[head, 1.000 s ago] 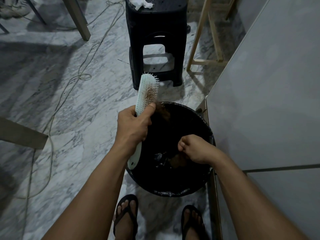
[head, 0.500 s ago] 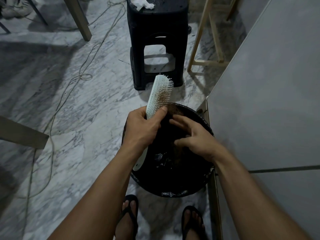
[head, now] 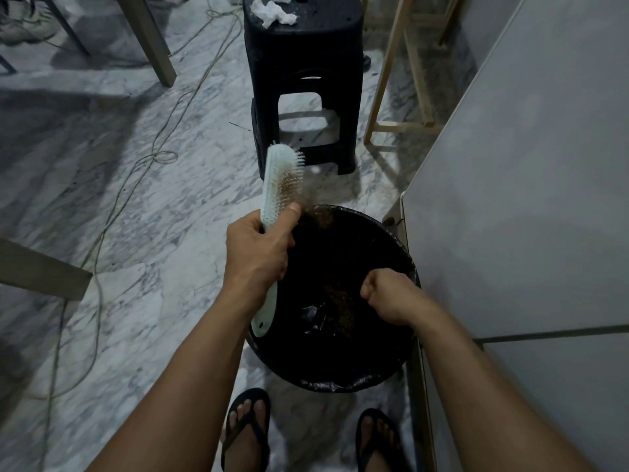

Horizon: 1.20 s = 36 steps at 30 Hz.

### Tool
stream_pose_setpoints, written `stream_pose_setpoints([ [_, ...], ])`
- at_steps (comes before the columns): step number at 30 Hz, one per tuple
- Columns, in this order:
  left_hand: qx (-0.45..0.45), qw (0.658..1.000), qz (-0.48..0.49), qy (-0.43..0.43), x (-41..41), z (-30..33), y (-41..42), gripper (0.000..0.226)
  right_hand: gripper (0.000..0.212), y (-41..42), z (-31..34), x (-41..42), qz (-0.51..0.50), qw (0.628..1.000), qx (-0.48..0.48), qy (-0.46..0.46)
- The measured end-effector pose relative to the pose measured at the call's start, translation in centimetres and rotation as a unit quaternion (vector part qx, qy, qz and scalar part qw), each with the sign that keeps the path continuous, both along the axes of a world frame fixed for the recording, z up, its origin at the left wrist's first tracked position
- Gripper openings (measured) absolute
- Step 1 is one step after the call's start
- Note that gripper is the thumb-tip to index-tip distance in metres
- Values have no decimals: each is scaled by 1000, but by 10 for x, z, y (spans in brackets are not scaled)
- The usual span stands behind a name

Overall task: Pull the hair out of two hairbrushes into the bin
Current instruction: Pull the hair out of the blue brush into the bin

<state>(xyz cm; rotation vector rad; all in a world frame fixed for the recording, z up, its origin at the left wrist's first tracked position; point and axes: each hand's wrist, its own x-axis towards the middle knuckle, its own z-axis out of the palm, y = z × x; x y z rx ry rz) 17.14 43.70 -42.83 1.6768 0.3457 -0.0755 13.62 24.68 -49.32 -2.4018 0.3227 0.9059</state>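
My left hand [head: 258, 250] grips a mint-green hairbrush [head: 280, 185] by the handle, upright over the left rim of the bin. Its bristles face right and hold matted brown hair. A tuft of that hair [head: 320, 218] hangs off the brush by my thumb. The black-lined round bin [head: 340, 379] stands on the floor in front of my feet. My right hand [head: 391, 301] is low over the bin's right side, with its fingers pinched shut. A clump of brown hair [head: 340, 301] trails from the fingertips into the bin. I see only one brush.
A black plastic stool [head: 299, 80] with crumpled tissue [head: 272, 11] on top stands just beyond the bin. A grey cabinet [head: 527, 199] runs along the right, touching the bin. Cables [head: 163, 155] lie across the marble floor on the left, near wooden furniture legs [head: 149, 39].
My right hand reached up to the brush's bristles, then dropped back down over the bin with its fingers closed. The brush swung right towards that hand and back left.
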Motion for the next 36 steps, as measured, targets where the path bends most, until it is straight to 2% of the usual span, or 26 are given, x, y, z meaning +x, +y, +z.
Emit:
stream_pose_setpoints([
  [1, 11, 1000, -14, 11, -1, -2, -2, 39, 25, 0, 0, 2, -15, 999, 17, -26],
  [3, 33, 998, -48, 35, -4, -6, -5, 41, 35, 3, 8, 9, -75, 983, 114, -123],
  [5, 49, 995, -76, 50, -6, -13, -8, 39, 27, 10, 25, 14, -178, 928, 268, -188],
  [6, 57, 993, -87, 54, -6, -16, -9, 38, 22, 14, 34, 14, -223, 896, 339, -181],
  [8, 64, 991, -106, 59, -7, -19, -9, 37, 29, 18, 45, 13, -264, 849, 434, -146],
  [10, 63, 987, -129, 72, -8, -20, -10, 35, 34, 18, 48, 9, -256, 836, 462, -150],
  [15, -20, 979, -154, 133, -7, -13, -11, 19, 17, 16, 42, 7, -245, 864, 378, -226],
  [21, -56, 981, -135, 124, -8, -15, -14, 42, 19, 12, 44, 6, -180, 906, 318, -213],
  [25, -23, 987, -109, 113, -8, -18, -14, 47, 15, 13, 46, 4, -101, 935, 301, -159],
  [29, 31, 989, -106, 95, -9, -22, -13, 50, 13, 10, 48, 4, -52, 952, 263, -144],
  [33, 112, 978, -150, 88, -4, -25, -6, 49, 22, 2, 37, 5, -89, 958, 170, -213],
  [35, 125, 974, -166, 95, -3, -26, -5, 52, 33, 6, 35, 6, -124, 940, 206, -241],
  [36, 133, 971, -172, 97, -3, -26, -6, 56, 30, 10, 35, 6, -150, 928, 237, -244],
])
